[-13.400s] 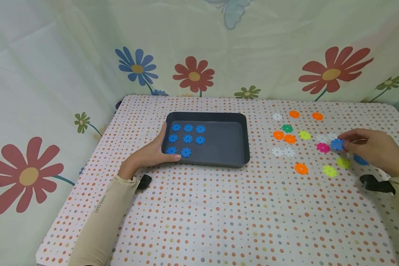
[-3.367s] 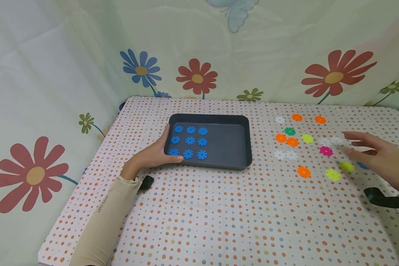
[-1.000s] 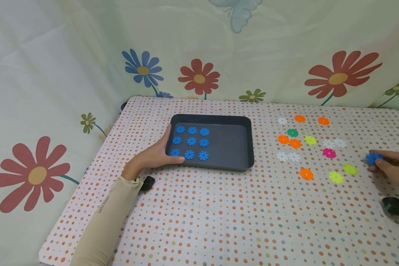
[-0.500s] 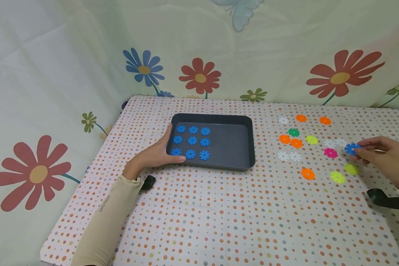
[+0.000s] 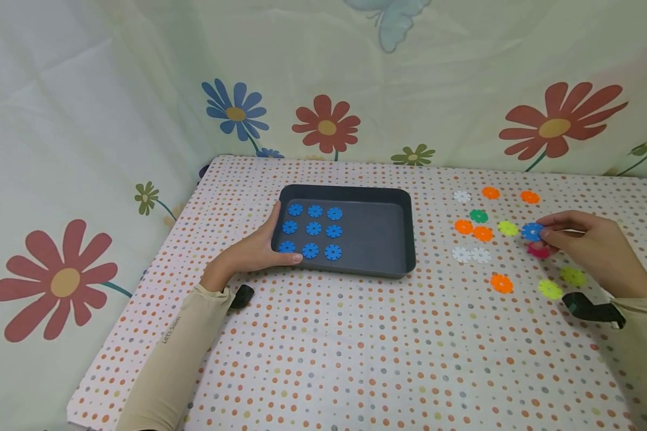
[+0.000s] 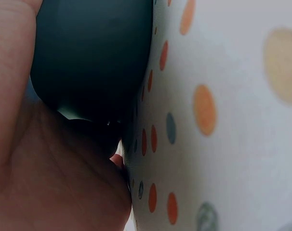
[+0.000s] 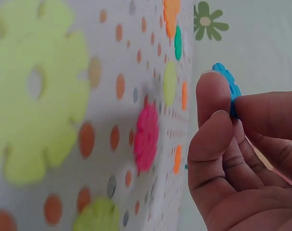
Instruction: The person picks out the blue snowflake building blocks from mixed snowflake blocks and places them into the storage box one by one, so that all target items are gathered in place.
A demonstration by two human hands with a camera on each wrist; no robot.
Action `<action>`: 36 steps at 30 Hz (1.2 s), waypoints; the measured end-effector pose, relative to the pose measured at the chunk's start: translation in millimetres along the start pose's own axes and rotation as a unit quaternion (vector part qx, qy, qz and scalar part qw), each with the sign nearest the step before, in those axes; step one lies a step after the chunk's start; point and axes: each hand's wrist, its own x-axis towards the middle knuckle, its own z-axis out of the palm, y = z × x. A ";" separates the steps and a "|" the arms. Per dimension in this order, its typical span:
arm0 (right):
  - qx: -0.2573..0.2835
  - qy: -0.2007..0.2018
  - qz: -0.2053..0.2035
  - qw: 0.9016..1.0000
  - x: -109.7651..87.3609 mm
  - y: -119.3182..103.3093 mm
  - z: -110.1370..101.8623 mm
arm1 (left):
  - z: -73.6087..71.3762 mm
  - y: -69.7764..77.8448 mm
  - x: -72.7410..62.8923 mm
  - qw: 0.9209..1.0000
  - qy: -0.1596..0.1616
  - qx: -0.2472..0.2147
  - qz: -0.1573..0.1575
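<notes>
My right hand (image 5: 598,248) pinches a blue notched plastic disc (image 5: 532,231) between thumb and fingertips, above the table. In the right wrist view the blue disc (image 7: 228,86) appears edge-on, clear of the cloth. Just below it lies a pink notched disc (image 5: 538,250), partly covered. My left hand (image 5: 253,250) grips the left near corner of a dark grey tray (image 5: 374,233), thumb over the near rim. Several blue discs (image 5: 314,228) lie inside, in three rows on the tray's left side. The left wrist view shows the tray's outer wall (image 6: 93,53) against the palm.
Loose discs lie right of the tray: several orange (image 5: 502,284), a green (image 5: 478,216), white pairs (image 5: 471,255) and yellow ones (image 5: 550,290). A dotted cloth covers the table (image 5: 356,347). A flowered curtain (image 5: 437,84) hangs behind and at the left.
My right hand took a blue disc from the far right and carried it left, over the pink disc. Earlier, one more blue disc joined the tray's near row. The left hand stays put.
</notes>
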 end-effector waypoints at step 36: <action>0.062 -0.075 -0.079 0.992 30.7 -89.1 38.7 | 0.3 0.7 -0.5 1.000 -0.002 -0.012 -0.001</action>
